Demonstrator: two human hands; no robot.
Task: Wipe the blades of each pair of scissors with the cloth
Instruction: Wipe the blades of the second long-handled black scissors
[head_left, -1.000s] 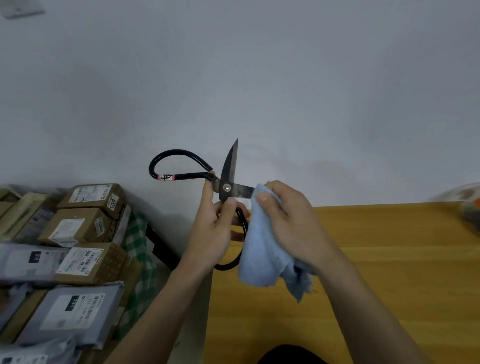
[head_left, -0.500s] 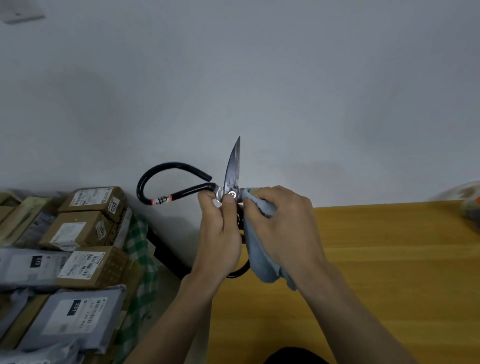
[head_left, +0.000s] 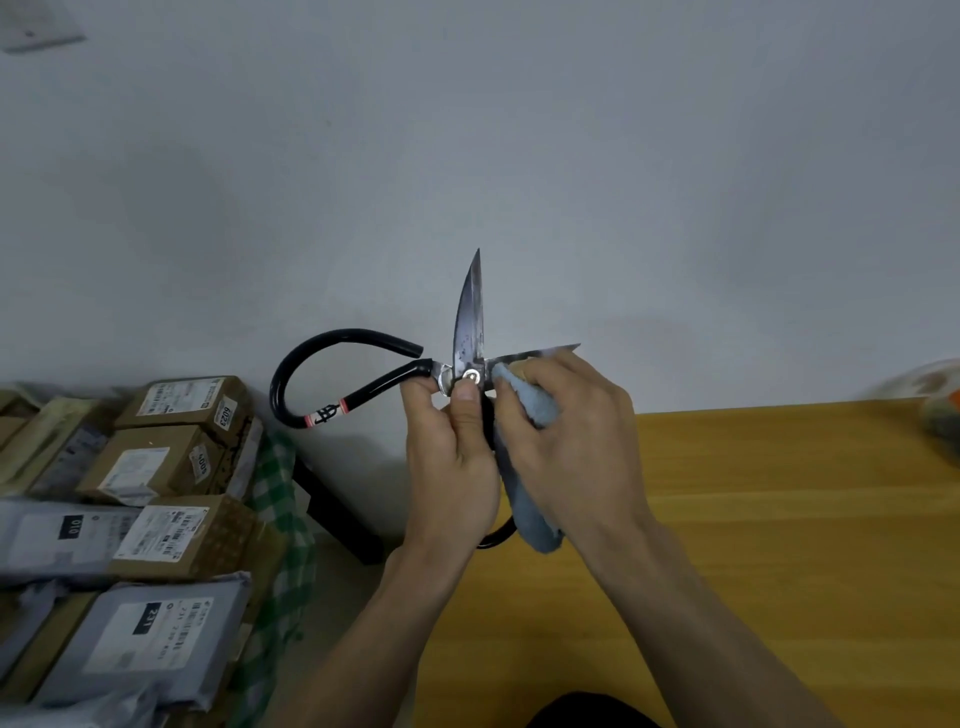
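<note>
Dark steel, mottled and spotted, forms the open scissors, held in the air past the wooden table edge. The left hand pinches the pivot; the right hand clamps the soft blue cloth around the sideways blade. The thin cloth could slip, exposing fingertips to the edge.

Scissors held above table edge.
Cloth right of pivot; parcels stacked left, wall behind.
</note>
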